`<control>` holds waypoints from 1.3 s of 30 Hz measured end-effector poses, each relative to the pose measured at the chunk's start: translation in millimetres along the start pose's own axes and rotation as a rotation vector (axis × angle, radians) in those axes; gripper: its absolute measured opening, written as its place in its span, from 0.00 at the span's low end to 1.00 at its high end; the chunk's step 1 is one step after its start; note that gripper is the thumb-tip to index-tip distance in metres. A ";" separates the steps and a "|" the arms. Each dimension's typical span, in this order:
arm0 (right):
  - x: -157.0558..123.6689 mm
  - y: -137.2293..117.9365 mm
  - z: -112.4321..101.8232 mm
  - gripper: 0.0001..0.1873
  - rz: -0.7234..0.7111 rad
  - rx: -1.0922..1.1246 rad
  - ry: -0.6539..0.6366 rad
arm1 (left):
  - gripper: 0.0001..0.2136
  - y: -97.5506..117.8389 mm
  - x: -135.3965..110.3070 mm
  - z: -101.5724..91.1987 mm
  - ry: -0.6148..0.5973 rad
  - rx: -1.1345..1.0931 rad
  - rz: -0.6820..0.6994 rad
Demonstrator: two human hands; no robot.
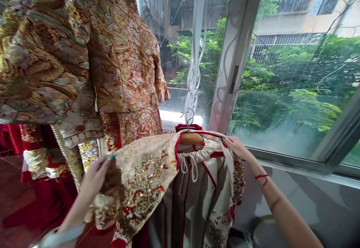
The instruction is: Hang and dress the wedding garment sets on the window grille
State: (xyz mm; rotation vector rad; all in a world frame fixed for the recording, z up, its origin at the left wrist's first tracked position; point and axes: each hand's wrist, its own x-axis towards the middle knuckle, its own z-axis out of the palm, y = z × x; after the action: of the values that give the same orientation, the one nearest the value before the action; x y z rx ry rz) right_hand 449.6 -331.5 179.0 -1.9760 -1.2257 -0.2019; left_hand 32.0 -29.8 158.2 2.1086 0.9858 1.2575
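Note:
An embroidered cream jacket point(146, 165) with red piping and gold sequins hangs open-fronted in front of me. Its wooden hanger point(190, 139) shows at the neck, the metal hook reaching up to a white ornamental stand point(194, 79). My left hand point(97, 175), somewhat blurred, is closed at the jacket's left shoulder, thumb on top. At the opposite shoulder, my right hand point(236, 147) pinches the edge, its other fingers partly hidden by cloth. Inside the jacket hangs a pale garment point(180, 191) with a gathered waist point(206, 149) and a tied white drawstring point(189, 165).
Gold-and-red brocade jackets point(123, 53) hang close by at upper left. Below them are red and gold garments point(36, 158) and dark red cloth point(47, 203). A sliding window point(292, 90) with a metal frame point(236, 53) stands behind, above a grey wall point(309, 199).

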 end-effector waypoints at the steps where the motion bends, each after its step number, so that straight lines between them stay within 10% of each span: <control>1: -3.9 -1.8 -0.6 0.21 0.001 -0.002 -0.006 | 0.28 1.6 -4.6 -7.4 0.058 0.036 -0.005; 8: -34.2 -15.5 -2.8 0.24 -0.128 -0.103 -0.086 | 0.19 -38.1 -66.7 29.9 0.151 -0.011 -0.042; 12: -32.2 -11.8 -1.5 0.26 -0.120 -0.063 -0.123 | 0.18 -57.4 -85.9 17.8 0.138 0.046 -0.080; 17: -20.6 5.2 -2.5 0.30 -0.081 0.153 -0.208 | 0.30 -77.5 -154.8 33.5 0.334 0.244 0.227; 22: -3.8 11.6 7.9 0.34 -0.041 0.128 -0.247 | 0.23 -98.3 -172.6 69.2 0.097 0.253 0.133; 29: -11.8 5.7 19.9 0.26 -0.096 -0.082 -0.110 | 0.12 -31.8 -82.9 -37.0 0.214 -0.028 -0.205; 33: -26.0 3.5 27.3 0.26 -0.072 -0.152 0.004 | 0.07 10.7 -102.7 -65.0 0.410 0.095 -0.176; 35: -31.4 1.9 32.5 0.26 -0.053 -0.162 0.033 | 0.08 1.8 -149.4 -43.3 0.455 0.210 -0.062; 39: -37.0 -1.7 42.7 0.27 -0.018 -0.166 0.047 | 0.10 -32.4 -247.1 59.1 0.133 0.251 0.152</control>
State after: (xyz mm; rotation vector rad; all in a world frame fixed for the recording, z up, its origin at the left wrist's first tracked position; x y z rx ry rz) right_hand 417.9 -327.3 132.3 -2.0894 -1.2304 -0.3679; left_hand -3.9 -206.3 -24.0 2.3536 1.1078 1.4274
